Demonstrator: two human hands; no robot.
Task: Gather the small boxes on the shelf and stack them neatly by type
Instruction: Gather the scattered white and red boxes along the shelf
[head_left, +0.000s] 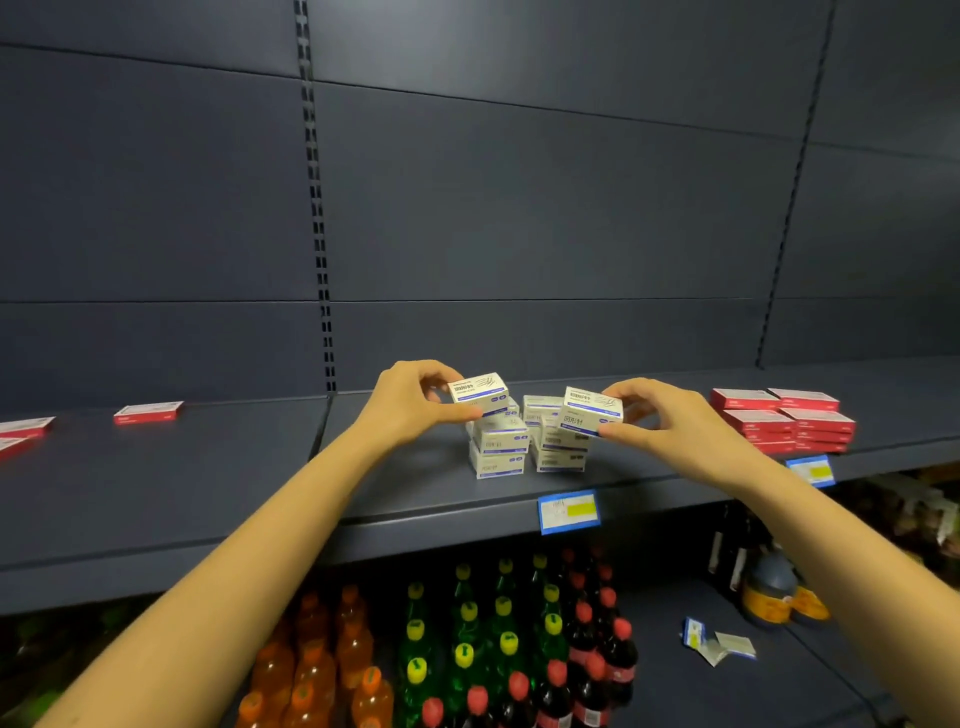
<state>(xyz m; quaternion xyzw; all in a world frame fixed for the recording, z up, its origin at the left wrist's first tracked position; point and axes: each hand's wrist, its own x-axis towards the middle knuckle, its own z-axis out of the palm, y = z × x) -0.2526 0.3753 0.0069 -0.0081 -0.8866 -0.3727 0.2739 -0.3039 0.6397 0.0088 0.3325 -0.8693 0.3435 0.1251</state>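
Cardboard here looks light and stiff; grip by the ends. Left hand (410, 400) pinches 1 white box (478, 392) over the left stack (498, 452) on the shelf (208, 493); right hand (660, 415) pinches a 2nd box (592, 410), perhaps touching the right stack (558, 449).

Dim, soft light; wide-angle bowing at edges; slight blur.

This is a shop aisle: dark metal shelving with a slotted upright (318, 228) carries blue price tags (568, 512) clipped to the shelf (208, 499) edge. Below, rows of soft-drink bottles (467, 639) stand by colour, and red boxes (784, 418) sit stacked at far right.
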